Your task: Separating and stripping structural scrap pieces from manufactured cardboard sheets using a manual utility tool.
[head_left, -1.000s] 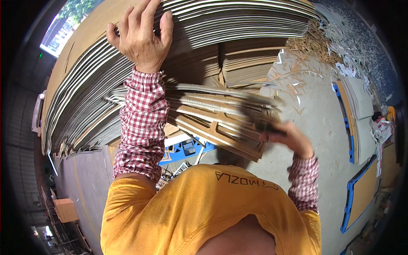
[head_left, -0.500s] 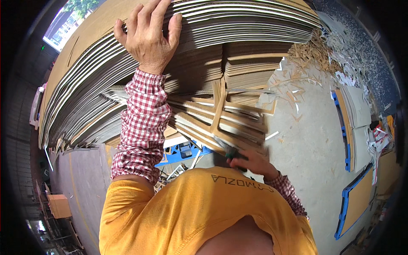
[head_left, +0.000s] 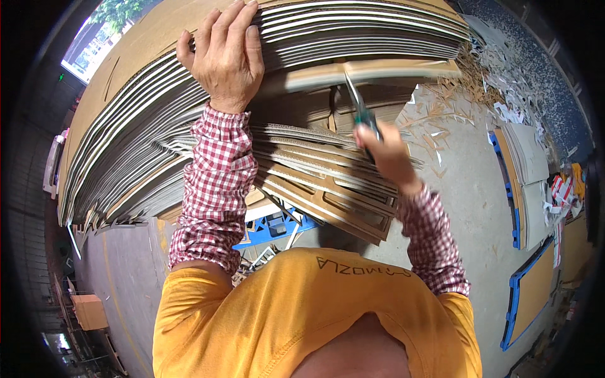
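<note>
Gripping a bladed tool (head_left: 365, 120) with a green-and-black handle, the right hand (head_left: 391, 154) is keeping its fingers curled shut around it, the blade pointing up and away from the fingertips. Just past the blade's tip, a blurred cardboard strip (head_left: 403, 68) is running crosswise; whether metal and board are touching, I cannot tell. Below and left of those fingers, cut-out cardboard sheets (head_left: 293, 179) are fanning out, their free edges ending near the right wrist. Up and left, the left hand (head_left: 227, 72) is resting over the near edge of a tall cardboard stack (head_left: 151, 31), fingers straight and slightly parted, thumb standing apart. The stack's layered edges are curving away on both sides of the left fingers. Right of the right fingers, grey floor (head_left: 463, 201) is lying open, giving the elbow and wrist side room. Behind the left wrist, more floor (head_left: 142, 277) is stretching beyond the stack.

Counting: one tool is showing, two hands are working, and the sheets are lying too tightly to number. Farther right of the right fingers, two blue pallets (head_left: 515, 217) are carrying boards (head_left: 534, 164). Far left, one brown box (head_left: 91, 312) is sitting. Beyond the stack's right end, countless scraps (head_left: 482, 69) are piling up.
</note>
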Tool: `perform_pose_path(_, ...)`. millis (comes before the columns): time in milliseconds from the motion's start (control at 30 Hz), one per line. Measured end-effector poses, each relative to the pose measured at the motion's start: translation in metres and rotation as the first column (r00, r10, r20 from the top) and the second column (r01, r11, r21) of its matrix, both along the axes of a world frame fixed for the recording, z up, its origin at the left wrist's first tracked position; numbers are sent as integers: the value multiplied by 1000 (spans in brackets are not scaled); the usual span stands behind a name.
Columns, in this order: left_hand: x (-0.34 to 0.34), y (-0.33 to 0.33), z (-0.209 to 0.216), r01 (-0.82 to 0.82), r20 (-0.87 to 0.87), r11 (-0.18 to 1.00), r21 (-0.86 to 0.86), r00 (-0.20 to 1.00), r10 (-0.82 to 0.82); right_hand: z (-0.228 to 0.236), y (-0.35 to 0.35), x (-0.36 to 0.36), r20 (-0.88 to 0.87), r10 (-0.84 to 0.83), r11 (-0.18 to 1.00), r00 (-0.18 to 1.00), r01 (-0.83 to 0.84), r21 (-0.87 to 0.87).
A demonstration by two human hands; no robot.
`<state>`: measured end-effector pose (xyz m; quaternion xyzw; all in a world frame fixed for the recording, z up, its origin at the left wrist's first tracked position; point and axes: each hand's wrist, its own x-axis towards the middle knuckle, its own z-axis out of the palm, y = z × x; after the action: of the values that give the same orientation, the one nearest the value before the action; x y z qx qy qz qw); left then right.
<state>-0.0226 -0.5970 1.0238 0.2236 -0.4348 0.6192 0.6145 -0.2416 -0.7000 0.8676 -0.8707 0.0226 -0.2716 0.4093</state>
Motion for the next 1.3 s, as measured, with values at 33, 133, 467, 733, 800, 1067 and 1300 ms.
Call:
perform_pose_path(33, 6, 2, -2, 5, 2, 1000, 23, 1000, -5, -21, 20, -13, -73, -78, 993, 994, 83, 79)
perform_pose_path(133, -9, 25, -7, 20, -54, 985, 174, 998, -10, -48, 68, -90, -373, 222, 919, 901, -66, 388)
perform_pose_path(467, -32, 57, 11, -676, 252, 368, 639, 636, 730, 85, -33, -21, -351, -24, 987, 936, 79, 142)
perform_pose_path(733, 2, 63, 12, -737, 146, 421, 529, 568, 810, -43, 37, -75, -239, -6, 947, 971, 82, 310)
perform_pose_path(800, 2, 62, 15, -730, 142, 418, 541, 569, 810, -27, 44, -111, -379, 533, 709, 756, -155, 688)
perform_pose_path(1067, -16, 71, 35, -583, 142, 338, 739, 625, 768, 90, -49, -42, -304, 45, 972, 952, 29, 235)
perform_pose_path(1300, -18, 67, 54, -576, 140, 236, 782, 531, 835, 21, 5, -66, -208, -11, 934, 978, 85, 347)
